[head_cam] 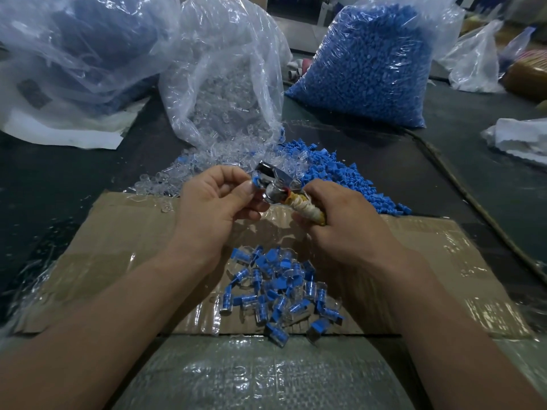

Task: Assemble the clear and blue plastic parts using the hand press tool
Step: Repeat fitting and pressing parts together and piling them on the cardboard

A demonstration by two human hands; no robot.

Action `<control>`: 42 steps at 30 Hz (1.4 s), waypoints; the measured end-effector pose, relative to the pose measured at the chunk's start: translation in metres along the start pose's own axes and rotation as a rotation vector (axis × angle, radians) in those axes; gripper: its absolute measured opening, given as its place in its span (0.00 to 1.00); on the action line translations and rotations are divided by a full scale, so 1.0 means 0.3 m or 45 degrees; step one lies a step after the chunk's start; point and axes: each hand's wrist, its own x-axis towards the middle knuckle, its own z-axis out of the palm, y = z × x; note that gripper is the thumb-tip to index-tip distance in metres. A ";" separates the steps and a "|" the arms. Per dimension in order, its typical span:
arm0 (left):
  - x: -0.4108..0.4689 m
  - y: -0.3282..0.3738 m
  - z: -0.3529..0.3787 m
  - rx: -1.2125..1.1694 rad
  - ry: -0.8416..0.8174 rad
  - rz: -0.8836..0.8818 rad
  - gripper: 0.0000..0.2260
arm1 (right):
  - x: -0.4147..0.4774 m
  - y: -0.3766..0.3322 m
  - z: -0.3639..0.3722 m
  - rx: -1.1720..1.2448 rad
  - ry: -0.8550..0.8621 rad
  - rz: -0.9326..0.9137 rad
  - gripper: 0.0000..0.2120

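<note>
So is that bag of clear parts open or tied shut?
Open: clear parts spill out of the bag onto the table.

Chrome hand press tool (274, 190) held tilted, blue part (255, 181) at its head, assembled pieces (278, 288) heaped below

This looks like a small piecework assembly workshop. On the dark table (74, 179) stand bulk plastic sacks, one packed with small blue parts (370, 63) and one with clear parts (225, 84), and loose heaps of both lie in front. A flattened, taped cardboard sheet (118, 247) carries a pile of joined clear-and-blue pieces (275, 288).
</note>
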 end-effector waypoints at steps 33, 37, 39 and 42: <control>-0.001 0.036 -0.030 0.194 0.099 0.104 0.04 | 0.007 0.061 -0.013 -0.117 0.080 0.092 0.13; -0.030 0.047 -0.010 0.331 -0.199 0.029 0.06 | 0.007 0.066 -0.025 -0.089 0.000 0.118 0.15; -0.046 0.047 0.005 0.419 -0.332 0.021 0.06 | 0.010 0.057 -0.020 -0.077 -0.043 0.112 0.17; -0.050 0.045 0.013 0.558 -0.435 0.093 0.07 | 0.012 0.045 -0.011 -0.059 -0.136 0.143 0.22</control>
